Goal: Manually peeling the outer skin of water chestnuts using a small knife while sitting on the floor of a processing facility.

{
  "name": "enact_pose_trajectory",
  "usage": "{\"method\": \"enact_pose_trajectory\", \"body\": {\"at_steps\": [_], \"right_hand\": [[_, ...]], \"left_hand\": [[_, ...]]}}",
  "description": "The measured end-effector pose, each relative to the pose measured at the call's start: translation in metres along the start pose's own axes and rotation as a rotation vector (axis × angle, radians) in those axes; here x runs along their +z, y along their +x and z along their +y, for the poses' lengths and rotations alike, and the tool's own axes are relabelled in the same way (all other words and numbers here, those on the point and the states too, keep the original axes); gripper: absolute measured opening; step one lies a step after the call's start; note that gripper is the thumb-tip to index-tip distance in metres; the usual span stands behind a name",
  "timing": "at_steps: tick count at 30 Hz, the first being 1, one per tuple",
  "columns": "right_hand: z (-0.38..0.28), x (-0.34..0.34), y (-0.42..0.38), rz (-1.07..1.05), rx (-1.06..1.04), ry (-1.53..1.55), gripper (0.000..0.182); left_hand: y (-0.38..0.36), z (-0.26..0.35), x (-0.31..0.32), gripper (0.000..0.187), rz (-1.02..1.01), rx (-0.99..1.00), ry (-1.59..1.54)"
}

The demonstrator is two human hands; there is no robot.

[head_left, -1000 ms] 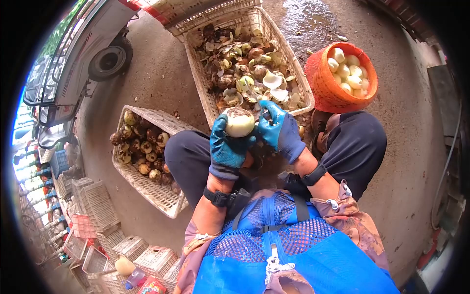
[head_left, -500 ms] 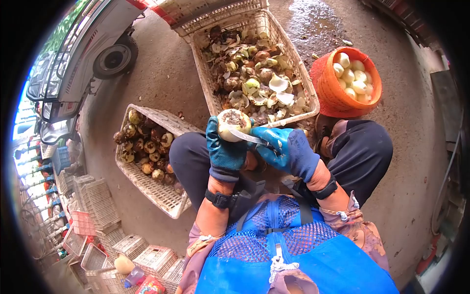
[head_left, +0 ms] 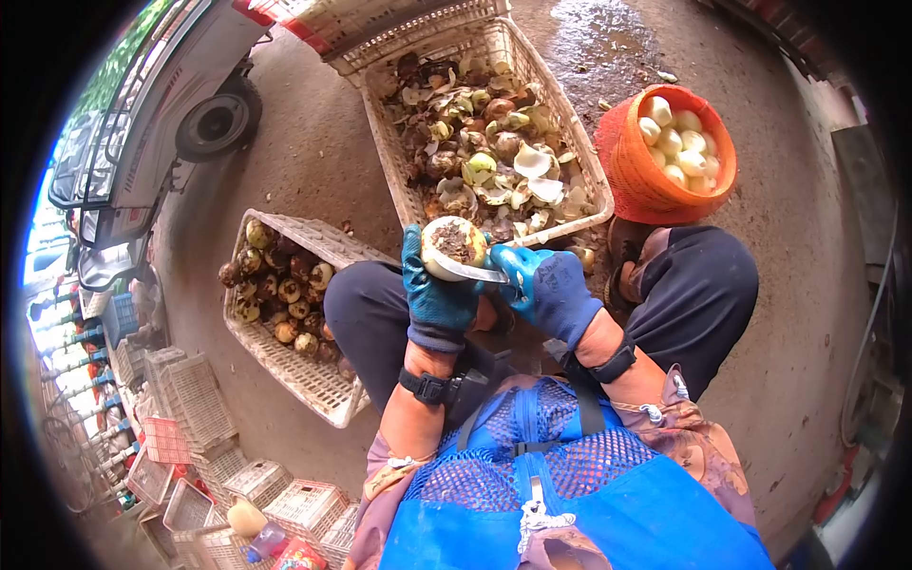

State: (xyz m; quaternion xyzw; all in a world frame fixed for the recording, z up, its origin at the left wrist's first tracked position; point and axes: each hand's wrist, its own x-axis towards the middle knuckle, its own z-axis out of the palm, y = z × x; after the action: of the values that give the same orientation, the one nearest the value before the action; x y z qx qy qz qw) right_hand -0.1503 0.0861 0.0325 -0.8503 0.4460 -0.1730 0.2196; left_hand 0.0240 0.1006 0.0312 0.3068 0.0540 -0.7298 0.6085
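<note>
- A round onion (head_left: pixel 454 242) with smooth, creamy sides and a rough brown patch on its upper face, just in front of the near edge of the peelings crate (head_left: pixel 598 207).
- Gloved left hand (head_left: pixel 437 293) partly curled, cupping the onion.
- Gloved right hand (head_left: pixel 549 287) closed on a knife (head_left: pixel 475 272) that lies against the onion's near side.

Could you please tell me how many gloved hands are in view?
2: the left hand holds an onion, and the right hand holds a knife at the onion's near side. No others show.
</note>
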Motion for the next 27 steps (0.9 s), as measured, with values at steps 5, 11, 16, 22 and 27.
{"method": "enact_pose_trajectory", "body": {"at_steps": [5, 11, 16, 22, 27], "right_hand": [[-0.003, 0.002, 0.001, 0.081, -0.025, -0.035, 0.024], [0.0, 0.007, 0.003, 0.075, 0.015, -0.065, 0.026], [-0.011, 0.005, 0.013, -0.032, 0.186, 0.023, 0.031], [0.001, 0.004, 0.016, -0.107, 0.222, 0.324, 0.03], [0.003, 0.001, 0.012, -0.104, 0.124, 0.167, 0.028]], "left_hand": [[-0.007, -0.006, 0.01, 0.061, 0.05, 0.164, 0.211], [-0.005, -0.011, 0.01, 0.058, 0.086, 0.163, 0.274], [-0.002, -0.008, 0.004, 0.056, -0.081, 0.102, 0.271], [0.011, -0.022, 0.013, 0.054, 0.215, 0.294, 0.222], [0.008, -0.01, -0.001, 0.051, 0.074, 0.106, 0.207]]}}
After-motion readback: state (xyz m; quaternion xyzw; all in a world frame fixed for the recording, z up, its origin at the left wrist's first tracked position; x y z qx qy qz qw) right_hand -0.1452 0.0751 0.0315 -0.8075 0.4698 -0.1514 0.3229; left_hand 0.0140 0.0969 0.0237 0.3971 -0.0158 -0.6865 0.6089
